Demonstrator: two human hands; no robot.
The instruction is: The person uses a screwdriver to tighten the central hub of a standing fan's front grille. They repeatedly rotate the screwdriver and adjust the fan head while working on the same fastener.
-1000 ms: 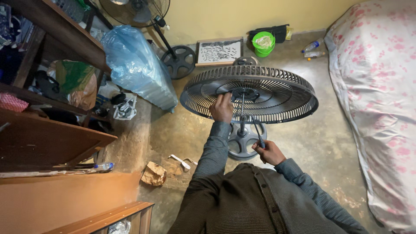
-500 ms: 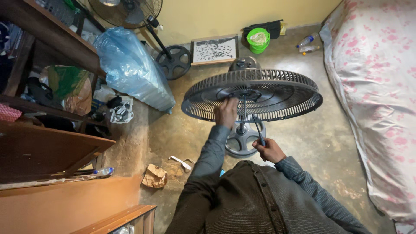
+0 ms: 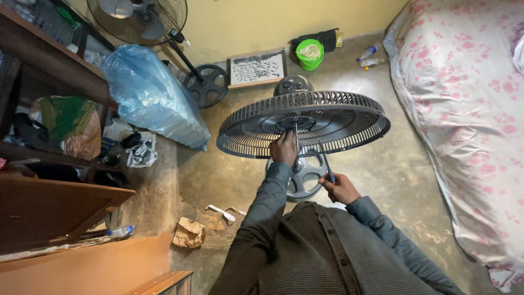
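A dark round fan guard (image 3: pixel 349 117) on a stand fan is tilted flat, facing up, in the middle of the view. My left hand (image 3: pixel 284 148) grips the fan near its centre, by the thin upright pole (image 3: pixel 295 143). My right hand (image 3: pixel 338 187) is lower and to the right, closed around the handle of a screwdriver (image 3: pixel 326 166) that points up toward the underside of the guard. The fan's round spoked base (image 3: pixel 305 177) rests on the floor below. Its motor housing (image 3: pixel 293 86) shows behind the guard.
A second stand fan (image 3: pixel 143 19) with a round base (image 3: pixel 206 85) stands at the back left beside a blue plastic bag (image 3: pixel 150 98). Wooden shelves (image 3: pixel 49 60) fill the left. A flowered mattress (image 3: pixel 464 109) lies on the right. A green bucket (image 3: pixel 310 53), framed picture (image 3: pixel 256 68) and crumpled paper (image 3: pixel 188 234) are on the floor.
The view has shifted slightly, so the fan guard sits lower and more to the right. My left hand stays at the fan's centre and my right hand stays on the screwdriver.
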